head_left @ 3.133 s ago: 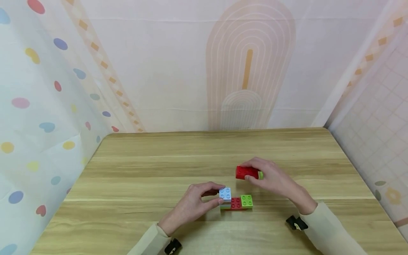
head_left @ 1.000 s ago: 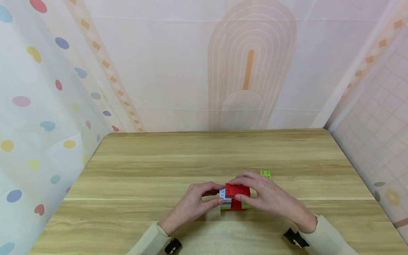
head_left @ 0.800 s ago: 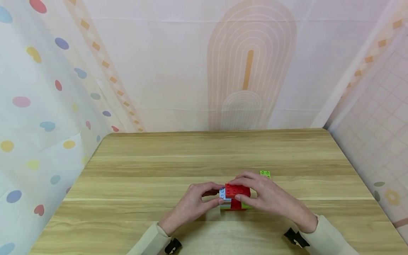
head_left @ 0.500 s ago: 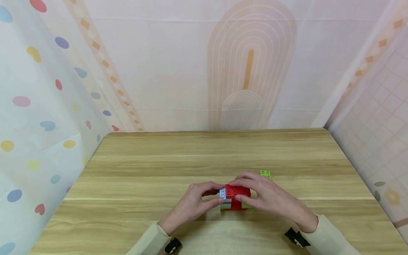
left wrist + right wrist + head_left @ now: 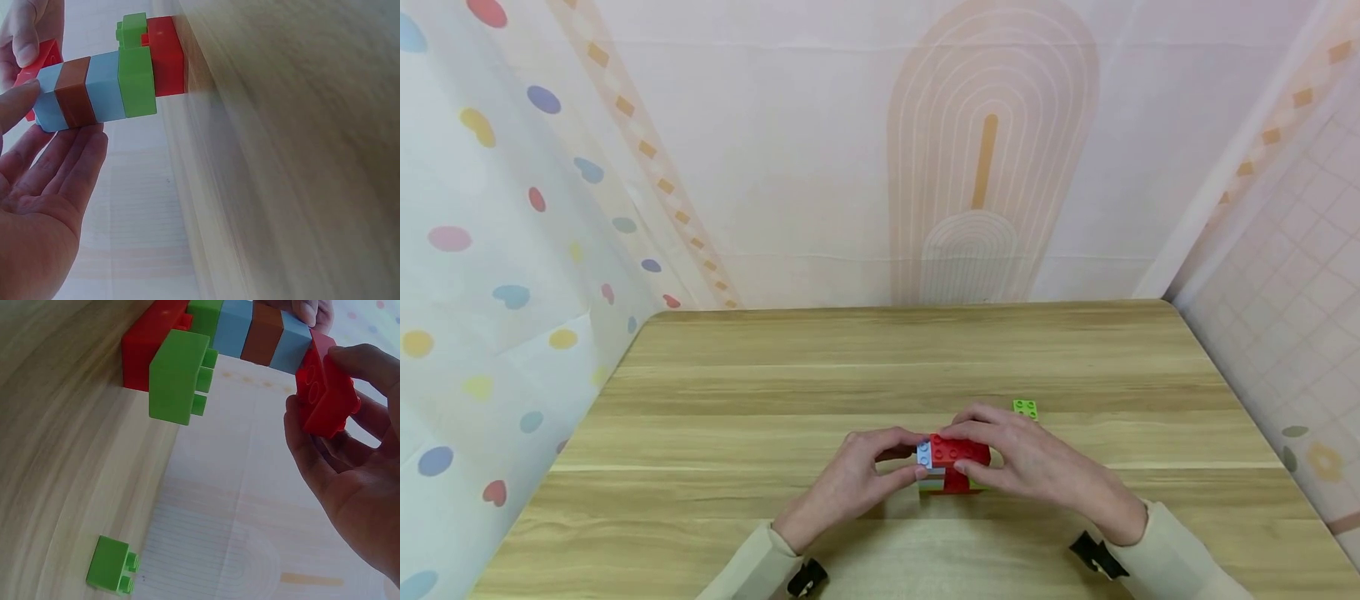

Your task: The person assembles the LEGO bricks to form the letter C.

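A tower of toy building bricks stands on a long red base brick [image 5: 167, 59]. At its left end a green brick [image 5: 136, 81] carries a light blue, a brown [image 5: 75, 94] and an upper light blue brick [image 5: 923, 455]. My left hand [image 5: 857, 475] pinches this upper blue brick between thumb and fingers. In my right hand [image 5: 1037, 458] a red brick [image 5: 955, 450] is gripped by its sides. One end of it sits on the top blue brick; the rest overhangs to the right. Beneath the overhang, another green brick [image 5: 175, 375] sits on the base's right end.
A loose green brick [image 5: 1025, 408] lies on the wooden table [image 5: 737, 400], behind my right hand. Patterned cloth [image 5: 775, 167] hangs behind the table and along both sides. Black straps hang near both sleeves.
My right hand has brought the red brick leftward and nearer, onto the tower's top, uncovering the loose green brick. Over the last second both hands stay almost still. My left hand keeps its grip.
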{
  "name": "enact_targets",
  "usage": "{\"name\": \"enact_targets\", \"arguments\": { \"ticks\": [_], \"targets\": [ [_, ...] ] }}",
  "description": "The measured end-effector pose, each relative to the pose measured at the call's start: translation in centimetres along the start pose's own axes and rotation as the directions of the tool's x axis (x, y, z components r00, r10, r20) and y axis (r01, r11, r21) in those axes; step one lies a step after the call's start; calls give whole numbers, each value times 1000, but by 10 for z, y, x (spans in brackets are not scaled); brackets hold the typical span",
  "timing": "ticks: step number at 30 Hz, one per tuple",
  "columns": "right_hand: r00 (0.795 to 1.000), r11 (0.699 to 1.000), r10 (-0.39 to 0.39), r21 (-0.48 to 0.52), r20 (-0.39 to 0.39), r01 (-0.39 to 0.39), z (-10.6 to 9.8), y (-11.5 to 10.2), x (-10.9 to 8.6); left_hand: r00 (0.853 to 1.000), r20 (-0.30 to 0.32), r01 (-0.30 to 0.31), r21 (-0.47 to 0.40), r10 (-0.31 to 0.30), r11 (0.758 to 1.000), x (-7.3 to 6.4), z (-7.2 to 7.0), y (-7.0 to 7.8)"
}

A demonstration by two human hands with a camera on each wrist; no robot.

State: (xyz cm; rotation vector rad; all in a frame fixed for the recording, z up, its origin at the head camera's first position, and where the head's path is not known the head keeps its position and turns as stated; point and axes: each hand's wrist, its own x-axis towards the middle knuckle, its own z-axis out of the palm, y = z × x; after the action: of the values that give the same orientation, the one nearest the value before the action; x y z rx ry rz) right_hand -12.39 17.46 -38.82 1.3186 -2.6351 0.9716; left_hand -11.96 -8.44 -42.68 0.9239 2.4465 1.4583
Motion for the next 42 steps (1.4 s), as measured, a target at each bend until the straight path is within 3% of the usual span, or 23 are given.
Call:
{"name": "enact_targets", "arguments": {
  "ticks": [16, 25, 36, 42],
  "targets": [
    [998, 998, 55, -5, -18, -55, 1, 3, -4, 1000, 8, 19, 17, -20, 1000, 1, 0, 2],
    [989, 989, 147, -5, -16, -147, 0, 2, -10, 999, -22, -20, 136, 23, 990, 4, 0, 9],
    [975, 976, 216, 21, -47, -215, -11, 13, -28, 994, -25, -97, 198, 104, 975, 14, 4, 18],
    [968, 969, 246, 29, -48, -244, -16, 27, -40, 997, -5, -79, 194, 82, 978, 17, 5, 18]
  ]
}}
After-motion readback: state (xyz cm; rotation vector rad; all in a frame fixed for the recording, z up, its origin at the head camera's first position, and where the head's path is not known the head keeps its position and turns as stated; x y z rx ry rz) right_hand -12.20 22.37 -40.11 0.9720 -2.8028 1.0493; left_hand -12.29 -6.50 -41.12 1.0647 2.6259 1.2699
